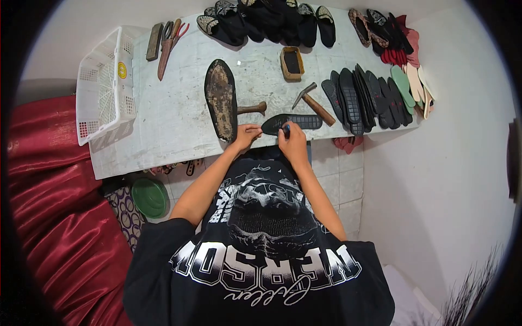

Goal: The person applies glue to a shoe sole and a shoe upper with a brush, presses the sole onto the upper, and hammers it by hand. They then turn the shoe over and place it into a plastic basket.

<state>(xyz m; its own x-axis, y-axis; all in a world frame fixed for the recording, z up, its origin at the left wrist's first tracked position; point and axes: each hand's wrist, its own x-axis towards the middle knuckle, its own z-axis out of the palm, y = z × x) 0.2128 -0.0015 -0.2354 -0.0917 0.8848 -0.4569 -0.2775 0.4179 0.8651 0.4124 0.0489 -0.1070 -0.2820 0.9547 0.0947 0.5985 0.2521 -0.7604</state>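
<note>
A black shoe sole lies flat near the front edge of the white table, its toe end pointing left. At that toe end, my left hand touches the rim with its fingers pressed together. My right hand is closed on a small dark tool, whose tip is over the sole; the tool is too small to identify. Left of the sole stands a large worn sole-shaped form, with a wooden-handled tool beside it. A hammer rests behind the sole to the right.
Several black soles are lined up at the right, near green insoles. Finished dark shoes line the back. A small yellow container stands mid-table. Pliers and a white plastic crate are at the left.
</note>
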